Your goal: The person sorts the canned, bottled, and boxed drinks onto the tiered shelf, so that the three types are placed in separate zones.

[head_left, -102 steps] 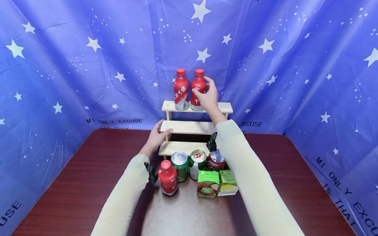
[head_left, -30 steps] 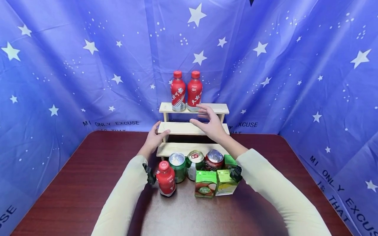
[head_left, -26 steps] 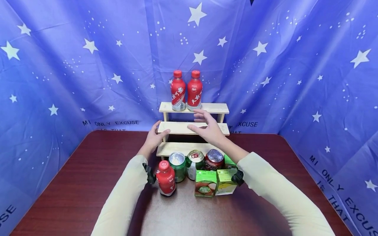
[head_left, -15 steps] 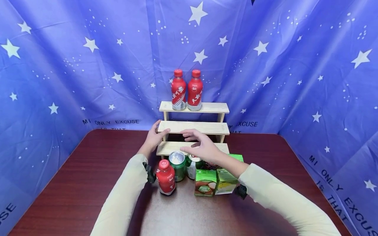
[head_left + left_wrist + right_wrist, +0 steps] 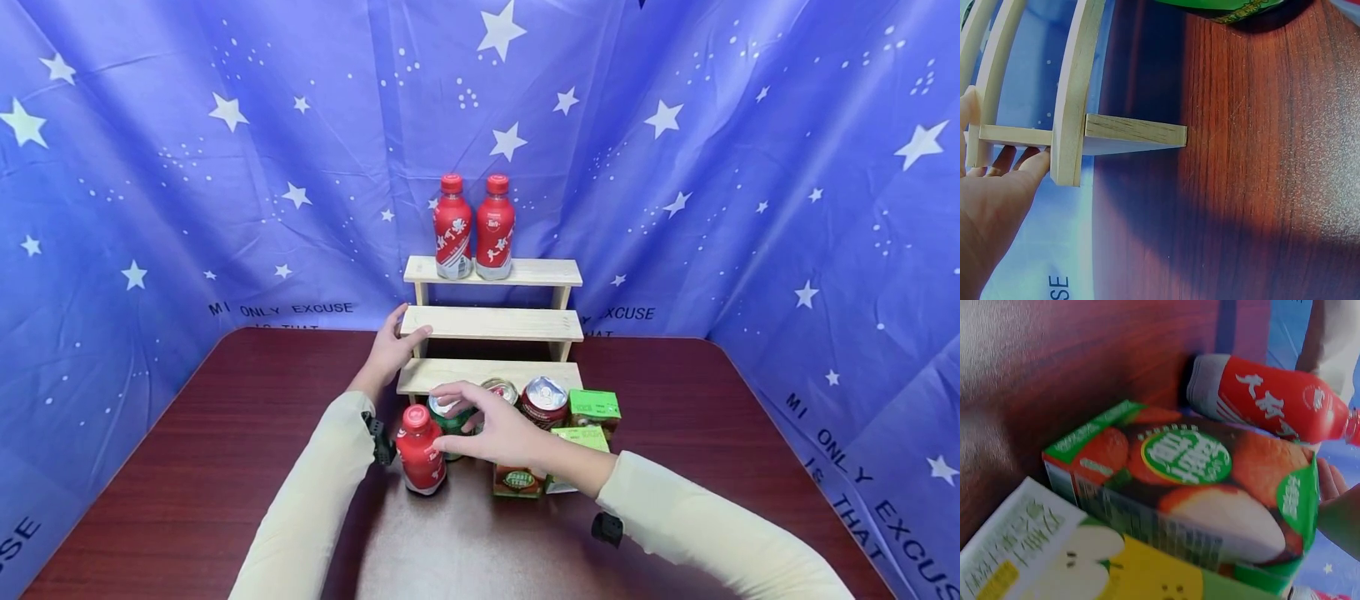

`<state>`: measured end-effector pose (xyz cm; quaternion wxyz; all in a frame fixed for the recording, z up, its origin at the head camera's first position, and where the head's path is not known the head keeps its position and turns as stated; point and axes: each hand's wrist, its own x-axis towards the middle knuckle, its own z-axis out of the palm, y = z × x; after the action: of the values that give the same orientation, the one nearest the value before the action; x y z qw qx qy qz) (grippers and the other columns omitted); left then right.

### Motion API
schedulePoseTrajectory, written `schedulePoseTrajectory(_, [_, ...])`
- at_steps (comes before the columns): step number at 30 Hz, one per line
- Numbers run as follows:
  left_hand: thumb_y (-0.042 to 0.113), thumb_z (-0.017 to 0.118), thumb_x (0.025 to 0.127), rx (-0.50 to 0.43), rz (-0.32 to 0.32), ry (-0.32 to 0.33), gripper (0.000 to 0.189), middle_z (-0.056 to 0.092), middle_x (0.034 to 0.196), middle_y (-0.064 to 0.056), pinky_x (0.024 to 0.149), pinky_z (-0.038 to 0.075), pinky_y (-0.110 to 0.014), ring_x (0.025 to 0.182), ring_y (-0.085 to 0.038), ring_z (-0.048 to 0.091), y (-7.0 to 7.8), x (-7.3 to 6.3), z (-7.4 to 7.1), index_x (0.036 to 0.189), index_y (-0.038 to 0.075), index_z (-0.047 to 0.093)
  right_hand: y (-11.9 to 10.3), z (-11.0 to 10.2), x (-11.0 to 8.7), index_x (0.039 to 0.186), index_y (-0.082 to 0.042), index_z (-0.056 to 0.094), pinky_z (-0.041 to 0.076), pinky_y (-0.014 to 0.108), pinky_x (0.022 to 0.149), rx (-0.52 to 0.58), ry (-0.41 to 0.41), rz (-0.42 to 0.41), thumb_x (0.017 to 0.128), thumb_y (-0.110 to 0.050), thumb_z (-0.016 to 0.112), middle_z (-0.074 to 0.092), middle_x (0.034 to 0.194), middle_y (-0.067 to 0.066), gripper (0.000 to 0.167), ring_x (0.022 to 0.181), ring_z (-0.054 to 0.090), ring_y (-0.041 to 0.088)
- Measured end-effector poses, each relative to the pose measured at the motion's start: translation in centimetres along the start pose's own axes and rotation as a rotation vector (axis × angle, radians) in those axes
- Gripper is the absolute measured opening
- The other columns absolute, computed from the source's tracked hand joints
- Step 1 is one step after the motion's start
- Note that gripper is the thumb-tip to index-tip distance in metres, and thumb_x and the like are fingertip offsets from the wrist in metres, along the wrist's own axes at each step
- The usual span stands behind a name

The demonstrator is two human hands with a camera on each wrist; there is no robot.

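Note:
Two red bottles (image 5: pixel 452 229) stand upright side by side on the top step of a three-step wooden shelf (image 5: pixel 491 323). At the left end of the middle step, my left hand (image 5: pixel 387 350) holds the shelf, thumb on top; the left wrist view shows its fingers behind the wooden side support (image 5: pixel 1019 134). Over the front drinks, my right hand (image 5: pixel 498 433) hovers with fingers and thumb spread apart. Its thumb tip overlaps the edge of a third red bottle (image 5: pixel 422 454) on the table; contact cannot be made out. The hand partly hides a green can (image 5: pixel 444 408).
A gold-topped can (image 5: pixel 501 389) and a dark red can (image 5: pixel 545 400) stand before the bottom step. Juice boxes stand at front right: a brown-and-green one (image 5: pixel 1179 456), a yellow-green one (image 5: pixel 581 437) and another green-topped one (image 5: pixel 595 406). A starry blue curtain (image 5: pixel 300 125) encloses the table (image 5: pixel 187 450).
The right hand has let go of the right-hand bottle on the top step and come down toward the front bottle. The left hand has stayed on the shelf.

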<state>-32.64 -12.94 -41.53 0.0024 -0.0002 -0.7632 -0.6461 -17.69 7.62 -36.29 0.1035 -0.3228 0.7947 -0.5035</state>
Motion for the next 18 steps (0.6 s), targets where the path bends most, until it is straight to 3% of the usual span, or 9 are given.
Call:
schedulePoseTrajectory(7, [0.023, 0.065, 0.089, -0.001, 0.007, 0.001, 0.079, 0.042, 0.140, -0.019, 0.095, 0.044, -0.037, 0.114, -0.029, 0.052, -0.1, 0.1, 0.0, 0.151, 0.016, 0.017, 0.2, 1.5, -0.5, 0.132, -0.016, 0.049, 0.052, 0.040, 0.082, -0.035, 0.013, -0.015, 0.080, -0.026, 0.075, 0.060, 0.121, 0.002, 0.059, 0.105, 0.059, 0.019])
schedulePoseTrajectory(16, [0.022, 0.066, 0.088, -0.012, 0.009, 0.003, 0.079, 0.045, 0.138, -0.019, 0.096, 0.044, -0.038, 0.114, -0.029, 0.052, -0.2, 0.2, 0.1, 0.151, 0.016, 0.017, -0.1, 3.4, -0.9, 0.130, -0.013, 0.050, 0.052, 0.031, 0.078, -0.181, 0.134, 0.027, 0.077, -0.029, 0.076, 0.059, 0.116, 0.000, 0.061, 0.103, 0.057, 0.015])
schedulePoseTrajectory(18, [0.022, 0.066, 0.088, -0.013, 0.010, 0.004, 0.079, 0.045, 0.139, -0.019, 0.095, 0.045, -0.036, 0.114, -0.029, 0.052, -0.2, 0.2, 0.1, 0.151, 0.016, 0.017, -0.3, 3.7, -1.0, 0.131, -0.012, 0.050, 0.051, 0.031, 0.084, -0.229, 0.155, 0.028, 0.077, -0.031, 0.076, 0.058, 0.119, 0.001, 0.063, 0.107, 0.056, 0.016])
